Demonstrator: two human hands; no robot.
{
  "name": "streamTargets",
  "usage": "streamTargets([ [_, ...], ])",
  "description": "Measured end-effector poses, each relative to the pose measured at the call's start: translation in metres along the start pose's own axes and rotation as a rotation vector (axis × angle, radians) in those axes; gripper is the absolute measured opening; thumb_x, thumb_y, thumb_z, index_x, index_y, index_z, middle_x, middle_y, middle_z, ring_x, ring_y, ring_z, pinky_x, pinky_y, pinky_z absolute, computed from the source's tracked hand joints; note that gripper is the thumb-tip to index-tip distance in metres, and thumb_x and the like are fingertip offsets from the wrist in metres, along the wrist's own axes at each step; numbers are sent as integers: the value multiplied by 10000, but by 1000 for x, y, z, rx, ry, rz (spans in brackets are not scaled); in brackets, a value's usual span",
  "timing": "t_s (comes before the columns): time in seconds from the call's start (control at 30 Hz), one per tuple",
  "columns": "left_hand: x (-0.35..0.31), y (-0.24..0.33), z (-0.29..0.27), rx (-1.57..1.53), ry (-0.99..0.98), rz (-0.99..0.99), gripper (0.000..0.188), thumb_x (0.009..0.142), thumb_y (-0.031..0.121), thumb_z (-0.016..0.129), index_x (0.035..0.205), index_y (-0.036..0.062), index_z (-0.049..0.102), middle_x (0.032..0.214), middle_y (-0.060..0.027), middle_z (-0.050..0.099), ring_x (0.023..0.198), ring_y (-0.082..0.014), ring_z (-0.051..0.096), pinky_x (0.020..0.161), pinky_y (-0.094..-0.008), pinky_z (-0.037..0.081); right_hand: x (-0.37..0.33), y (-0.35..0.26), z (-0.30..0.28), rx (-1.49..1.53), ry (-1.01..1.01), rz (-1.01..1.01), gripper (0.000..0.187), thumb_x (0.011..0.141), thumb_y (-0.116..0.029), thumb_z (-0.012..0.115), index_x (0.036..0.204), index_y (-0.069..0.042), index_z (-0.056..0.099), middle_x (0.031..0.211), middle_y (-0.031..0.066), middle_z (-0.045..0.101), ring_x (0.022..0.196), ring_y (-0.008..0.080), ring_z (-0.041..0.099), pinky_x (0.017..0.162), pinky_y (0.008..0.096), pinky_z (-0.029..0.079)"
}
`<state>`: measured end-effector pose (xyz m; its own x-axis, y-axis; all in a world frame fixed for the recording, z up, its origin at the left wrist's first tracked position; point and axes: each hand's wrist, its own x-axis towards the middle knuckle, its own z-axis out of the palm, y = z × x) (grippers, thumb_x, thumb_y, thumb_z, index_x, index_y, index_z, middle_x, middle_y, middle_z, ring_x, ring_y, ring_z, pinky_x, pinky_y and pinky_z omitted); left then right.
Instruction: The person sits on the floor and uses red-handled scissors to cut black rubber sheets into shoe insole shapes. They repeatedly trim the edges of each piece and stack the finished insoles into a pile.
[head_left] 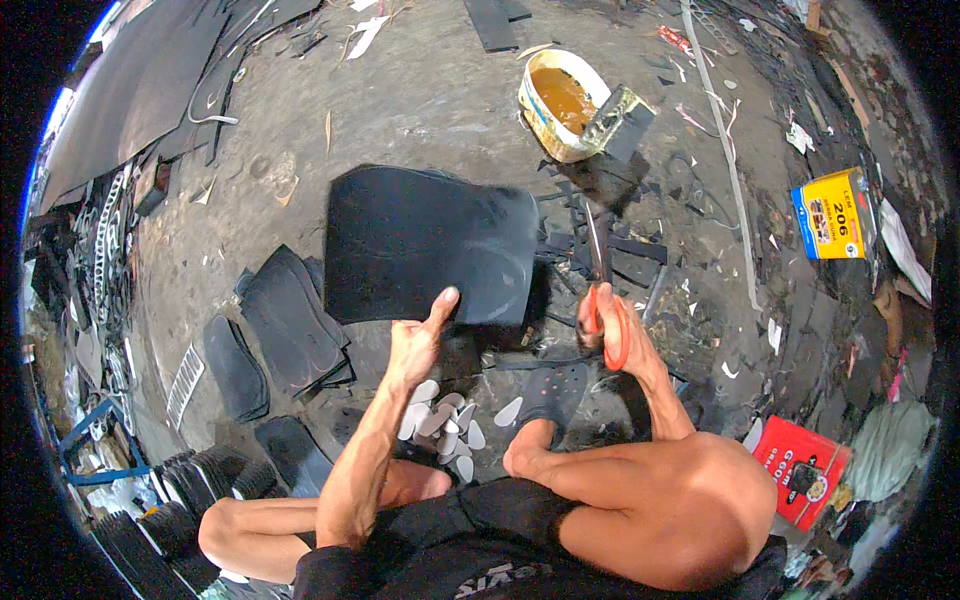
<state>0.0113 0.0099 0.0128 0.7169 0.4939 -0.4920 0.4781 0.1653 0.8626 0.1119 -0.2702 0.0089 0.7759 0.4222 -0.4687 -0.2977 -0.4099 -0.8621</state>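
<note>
Bare knees are bending low while both hands are working above them. Left hand [418,340] is pinching a big flat black rubber sheet [425,245]; right hand [620,335] is gripping orange-handled scissors [603,300] just beside the sheet's right edge.

Left hand [418,340] pinching; right hand [618,325] gripping.

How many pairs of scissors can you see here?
1: the orange-handled scissors in the right hand, blades beside the black sheet that the left hand holds. Others may lie hidden among scraps.
</note>
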Motion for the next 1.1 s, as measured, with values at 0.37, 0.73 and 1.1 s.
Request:
streamTargets([
  [0.37,-24,-20,84,-331,199,103,501,971,344,730,1266,-48,628,1235,-111,655,1095,-219,597,996,-349,463,-8,-28,73,-93,36,-142,628,1070,-570,341,990,2,588,811,131,623,743,230,635,721,385,514],
  [0.73,-30,-12,58,-78,51,3,526,950,405,735,1181,-62,661,1187,-108,670,1077,-209,599,992,-340,460,-9,-20,60,10,85,-87,715,1062,-613,313,716,-33,550,566,48,521,478,190,551,503,335,458],
  [1.1,7,-17,12,-651,47,-13,441,819,8,720,1234,-12,572,1136,-77,637,1045,-226,612,964,-381,497,-3,6,44,129,122,91,732,1040,-690,259,907,-47,582,730,23,530,668,131,566,657,293,481],
])
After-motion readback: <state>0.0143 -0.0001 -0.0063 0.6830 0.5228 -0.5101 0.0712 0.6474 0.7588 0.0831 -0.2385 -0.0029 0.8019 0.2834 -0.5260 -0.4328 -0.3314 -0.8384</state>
